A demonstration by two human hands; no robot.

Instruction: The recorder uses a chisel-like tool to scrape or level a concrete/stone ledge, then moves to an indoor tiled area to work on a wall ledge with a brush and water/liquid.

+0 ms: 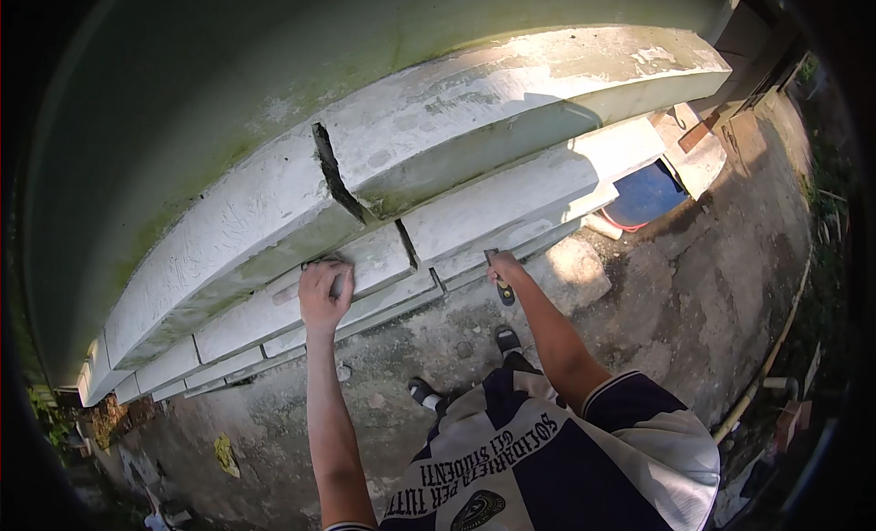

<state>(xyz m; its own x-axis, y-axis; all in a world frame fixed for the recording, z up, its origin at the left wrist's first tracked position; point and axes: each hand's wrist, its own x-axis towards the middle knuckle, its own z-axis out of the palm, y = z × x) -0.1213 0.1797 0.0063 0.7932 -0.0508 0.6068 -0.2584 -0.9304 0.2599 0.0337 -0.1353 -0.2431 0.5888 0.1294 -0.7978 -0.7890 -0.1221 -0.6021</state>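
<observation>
We have a pale stepped masonry run in front of us, stacked in long tiers against a green-stained wall (201,66); the upper tier (511,93) is a thick, curved-looking ledge, whitish on top with grey patches, greenish on its front face; a wide, dark, jagged gap (336,173) splits it; the lower tier (538,193) sits below and nearer us, same chalky white, with a narrower dark gap (407,244); sun hits the far right end, the rest is shaded.

Our left hand (325,296) is at the front of the lower tier, left of the narrower gap, fingers curled in, something small and grey by the thumb; we cannot tell whether it is gripped; our right hand (508,268) is closed round a small hand tool (505,295) with a black and yellow handle, beside the lower tier's front edge, right of the gaps; its working end is too small to make out.

Writing: dark lettering (493,458) in several lines on our white and dark shirt (584,453), upside down from here, plus a round dark emblem (478,510); we see sandals (422,390) on stained concrete ground (566,348); a blue container (646,195) with a red rim stands by the right end.
</observation>
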